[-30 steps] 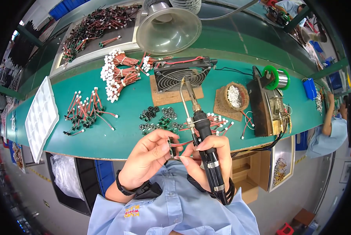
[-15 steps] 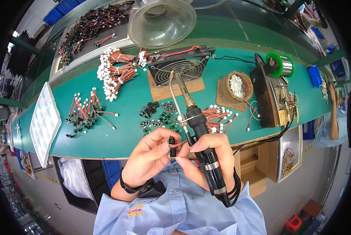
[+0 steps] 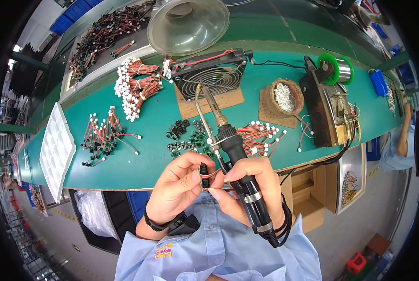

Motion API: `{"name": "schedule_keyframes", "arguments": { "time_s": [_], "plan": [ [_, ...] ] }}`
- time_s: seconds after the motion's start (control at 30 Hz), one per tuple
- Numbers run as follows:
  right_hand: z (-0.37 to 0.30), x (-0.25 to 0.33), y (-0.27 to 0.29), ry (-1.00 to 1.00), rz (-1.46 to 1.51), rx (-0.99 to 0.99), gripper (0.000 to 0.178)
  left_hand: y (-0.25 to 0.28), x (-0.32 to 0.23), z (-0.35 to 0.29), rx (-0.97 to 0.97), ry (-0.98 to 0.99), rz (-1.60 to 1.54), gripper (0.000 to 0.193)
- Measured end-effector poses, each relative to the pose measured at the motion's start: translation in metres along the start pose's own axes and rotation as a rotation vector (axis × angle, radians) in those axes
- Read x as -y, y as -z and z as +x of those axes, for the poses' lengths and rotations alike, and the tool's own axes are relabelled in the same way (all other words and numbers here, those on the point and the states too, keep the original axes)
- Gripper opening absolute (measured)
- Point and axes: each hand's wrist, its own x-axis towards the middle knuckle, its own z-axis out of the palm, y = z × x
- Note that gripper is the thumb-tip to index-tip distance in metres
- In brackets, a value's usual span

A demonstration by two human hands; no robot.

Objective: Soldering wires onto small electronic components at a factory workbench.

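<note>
Left hand: your left hand (image 3: 179, 187) is curled nearly closed, thumb and forefinger pinching a small black component (image 3: 203, 169) just off the near edge of the bench (image 3: 148, 154).
Right hand: your right hand (image 3: 251, 185) is wrapped tight round the black grip of the soldering iron (image 3: 228, 150); its fingertips also meet the red wire lead (image 3: 213, 173) that runs from the component.
Component: it sits between your two hands, held above your shirt front, touching both thumbs.
Iron: its handle runs down past your wrist, and its metal tip points up and away toward the fan (image 3: 214, 75); a thin bent metal tube runs alongside the tip.
Bench near: loose black components (image 3: 186, 136) lie just beyond your hands; a cluster of red leads with white plugs (image 3: 258, 136) lies to their right.
Bench left: bundles of finished leads (image 3: 102, 136) lie near a white compartment tray (image 3: 55, 150); more bundled red leads (image 3: 134, 86) lie farther back.
Bench right: a round pad holder with pale wool (image 3: 284, 96) sits on a cork mat, beside a dark stand carrying a green spool (image 3: 338, 70).
Back: a clear funnel-shaped hood (image 3: 188, 23) sits behind the fan.
Edge: another person's arm (image 3: 404, 136) shows at the far right.
</note>
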Motion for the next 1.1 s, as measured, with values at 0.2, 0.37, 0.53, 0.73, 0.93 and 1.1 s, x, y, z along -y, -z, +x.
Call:
{"name": "schedule_keyframes", "arguments": {
  "time_s": [0.2, 0.37, 0.53, 0.73, 0.93, 1.1],
  "plan": [
    [-0.0025, -0.0020, -0.0005, -0.025, 0.024, 0.007, 0.041, -0.0007, -0.0001, -0.0017, -0.028, -0.022, 0.039, 0.024],
    [-0.0030, -0.0024, -0.0004, -0.026, 0.031, 0.005, 0.041, 0.0008, 0.0003, -0.0016, -0.034, -0.044, 0.086, 0.024],
    [-0.0017, -0.0014, 0.0002, -0.013, 0.020, -0.001, 0.041, 0.0004, 0.0014, -0.0023, -0.058, -0.066, 0.118, 0.025],
    [-0.0007, -0.0023, 0.0018, 0.012, 0.003, 0.003, 0.041, 0.0008, 0.0017, -0.0020, -0.043, -0.076, 0.151, 0.024],
    [-0.0009, -0.0002, -0.0016, -0.065, 0.090, -0.081, 0.034, -0.0030, -0.0013, -0.0018, -0.043, -0.112, 0.260, 0.024],
    [-0.0001, -0.0024, 0.0008, -0.055, 0.110, -0.052, 0.035, -0.0079, -0.0050, -0.0048, -0.081, -0.107, 0.319, 0.025]
  ]
}}
